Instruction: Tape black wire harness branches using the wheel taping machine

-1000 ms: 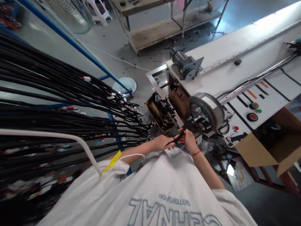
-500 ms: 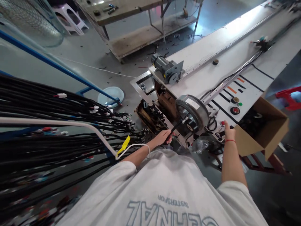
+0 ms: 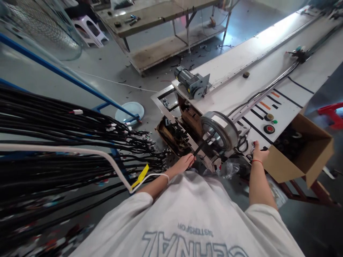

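Note:
My left hand is closed around a black cable, which runs up into the opening of a large grey ring-shaped wheel. White connectors show on the cable inside the ring. The ring is mounted at the near end of a long white workbench. At the bench's front edge, my right hand has its thumb stretched onto a small button, mostly covered by the thumb. Its other fingers point right and are partly hidden; I see nothing held in them.
A grey motor sits behind the ring. On the right stands an open cardboard box holding dark items. Bundles of black cables hang on a blue rack at left. A round red button sits on the bench.
My right thumb has shifted left onto the small button, which showed red before. Inside the ring, the black part has changed position and looks blurred. My left hand still grips the cable.

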The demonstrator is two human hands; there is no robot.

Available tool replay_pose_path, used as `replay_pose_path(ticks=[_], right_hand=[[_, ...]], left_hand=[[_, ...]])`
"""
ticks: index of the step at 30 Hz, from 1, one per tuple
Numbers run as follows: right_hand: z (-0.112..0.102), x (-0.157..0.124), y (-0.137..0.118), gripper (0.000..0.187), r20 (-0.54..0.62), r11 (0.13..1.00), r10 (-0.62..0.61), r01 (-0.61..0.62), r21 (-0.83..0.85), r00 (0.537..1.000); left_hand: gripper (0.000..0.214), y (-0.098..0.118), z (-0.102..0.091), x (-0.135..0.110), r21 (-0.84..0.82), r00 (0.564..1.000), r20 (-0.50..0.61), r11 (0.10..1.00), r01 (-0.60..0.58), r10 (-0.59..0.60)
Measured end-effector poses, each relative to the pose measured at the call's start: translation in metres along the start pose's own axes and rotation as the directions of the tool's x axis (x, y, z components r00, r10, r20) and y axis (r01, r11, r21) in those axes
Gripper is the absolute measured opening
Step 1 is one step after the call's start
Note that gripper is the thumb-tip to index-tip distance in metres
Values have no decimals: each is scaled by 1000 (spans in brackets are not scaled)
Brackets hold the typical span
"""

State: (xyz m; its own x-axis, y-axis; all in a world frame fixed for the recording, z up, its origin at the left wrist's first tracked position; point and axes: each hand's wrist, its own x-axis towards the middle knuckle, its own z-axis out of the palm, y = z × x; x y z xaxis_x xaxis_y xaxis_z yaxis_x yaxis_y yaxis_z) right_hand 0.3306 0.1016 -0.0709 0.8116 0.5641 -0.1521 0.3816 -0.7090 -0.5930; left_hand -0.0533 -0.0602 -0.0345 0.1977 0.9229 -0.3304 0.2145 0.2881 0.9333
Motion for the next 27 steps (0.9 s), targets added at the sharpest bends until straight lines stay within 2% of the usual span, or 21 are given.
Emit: replay_pose_path(ticks=[4,9,19,22,27], right_hand=[[-2,-3,-1,72,2,1000,10,-10,15,1000],[-5,-7,-4,69,8,999,-2,2,33,1000],[-7,-14,-7,74,-10,1000,14,-15,-26,1000],[-6,-14,-7,77,-16,998,12,-13,-64,1000],[-5,-13,-7,76,-12,994,14,-15,-109,1000]], left_hand=[[53,1,5,6,2,1000,-30,1000,-7,7],[56,8,11,28,9,999,-21,1000,-28,29],[50,26,14,63,-109,997,-80,994,-12,3],[53,26,13,65,-210,996,-77,977,36,-53],[54,25,18,69,-472,979,17,861,187,-203]])
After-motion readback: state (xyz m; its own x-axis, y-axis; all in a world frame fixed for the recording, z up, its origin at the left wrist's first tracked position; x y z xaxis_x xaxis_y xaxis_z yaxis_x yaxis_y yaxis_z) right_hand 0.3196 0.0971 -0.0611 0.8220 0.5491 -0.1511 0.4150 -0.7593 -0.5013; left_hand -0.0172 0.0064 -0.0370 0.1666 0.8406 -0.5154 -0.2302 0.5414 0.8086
